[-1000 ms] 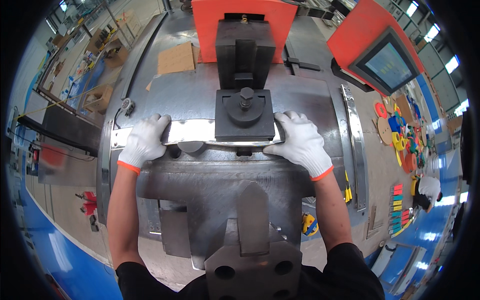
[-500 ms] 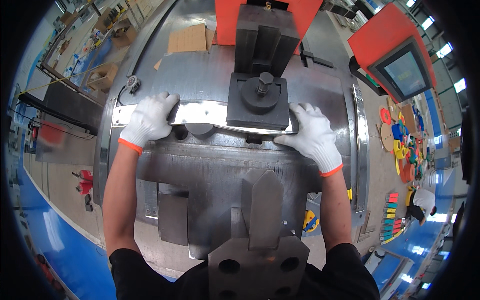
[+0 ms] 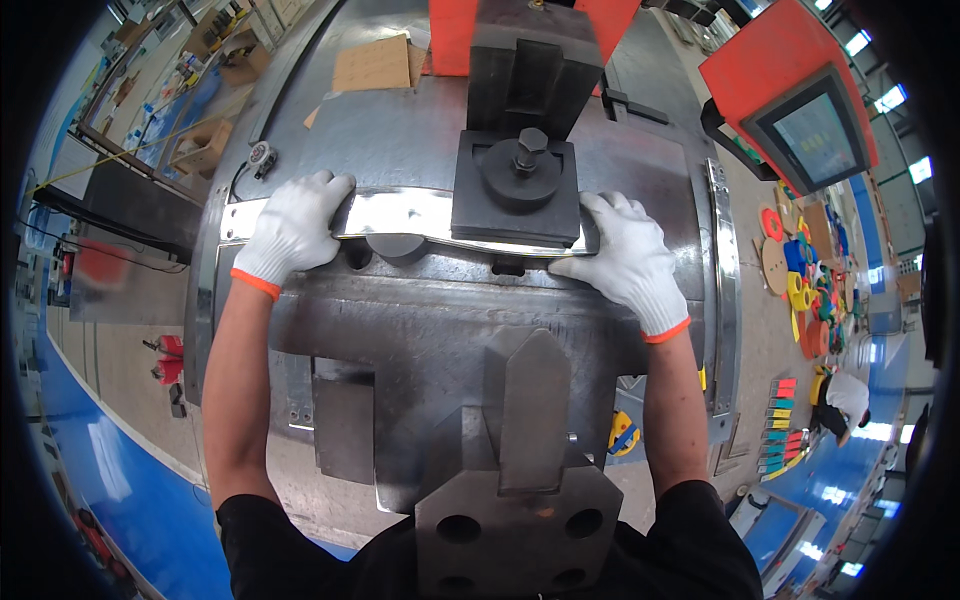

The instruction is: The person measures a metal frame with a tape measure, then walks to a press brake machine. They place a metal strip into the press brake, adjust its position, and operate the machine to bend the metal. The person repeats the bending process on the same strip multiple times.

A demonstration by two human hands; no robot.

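A long, shiny flat metal bar [image 3: 402, 214] lies across the steel machine table, passing under a black clamping block [image 3: 515, 218] with a round disc and a hex bolt [image 3: 531, 146] on top. My left hand [image 3: 298, 225], in a white knit glove with an orange cuff, is closed over the bar's left part. At the right end, my right hand [image 3: 630, 258], gloved the same way, grips the bar beside the block, thumb along its near edge. Below the bar sits a round dark steel peg [image 3: 396, 247], between the hands.
A pointed steel block [image 3: 534, 410] rises from a plate with holes in front of me. The red-framed control screen [image 3: 808, 132] stands at the right. Cardboard [image 3: 372, 64] lies at the back left, near a small round gauge [image 3: 262, 158]. Another person [image 3: 845, 398] crouches far right.
The whole view has shifted slightly, with the machine a little higher in the picture. Both hands keep their hold on the bar, with no clear movement relative to the block.
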